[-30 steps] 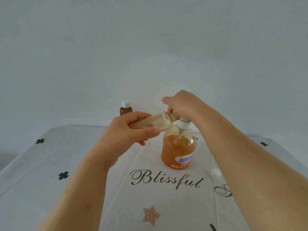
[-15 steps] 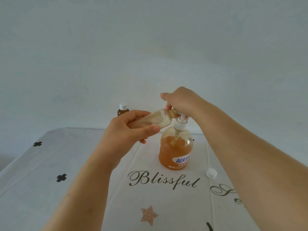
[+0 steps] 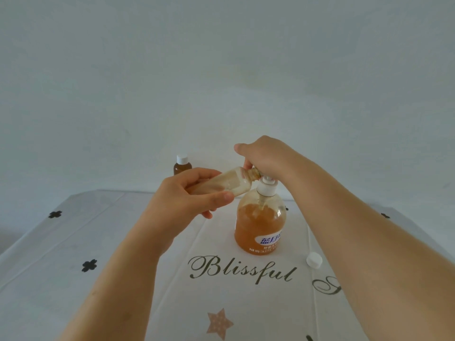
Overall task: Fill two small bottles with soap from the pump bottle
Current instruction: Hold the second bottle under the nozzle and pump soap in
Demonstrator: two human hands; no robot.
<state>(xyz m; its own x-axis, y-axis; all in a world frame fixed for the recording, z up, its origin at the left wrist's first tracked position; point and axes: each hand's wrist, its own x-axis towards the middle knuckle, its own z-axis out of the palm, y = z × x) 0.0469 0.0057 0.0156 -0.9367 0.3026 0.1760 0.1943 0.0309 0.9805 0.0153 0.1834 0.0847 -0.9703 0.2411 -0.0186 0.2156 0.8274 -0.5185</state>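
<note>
Left grip (image 3: 187,196) clasps the small bottle (image 3: 232,184), right grip (image 3: 266,156) clenches the pump head (image 3: 268,185), over a printed tablecloth (image 3: 118,247), pale wall (image 3: 221,70) behind.

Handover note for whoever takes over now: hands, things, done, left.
Hands: left hand grips the open small bottle, tilted, mouth at the nozzle of the pump bottle; right hand curls over its top.
Things: capped small bottle stands at the far side of the table; loose white cap lies right of the pump bottle.
Done: capped one looks filled.
Left: finish filling, cap it.
</note>
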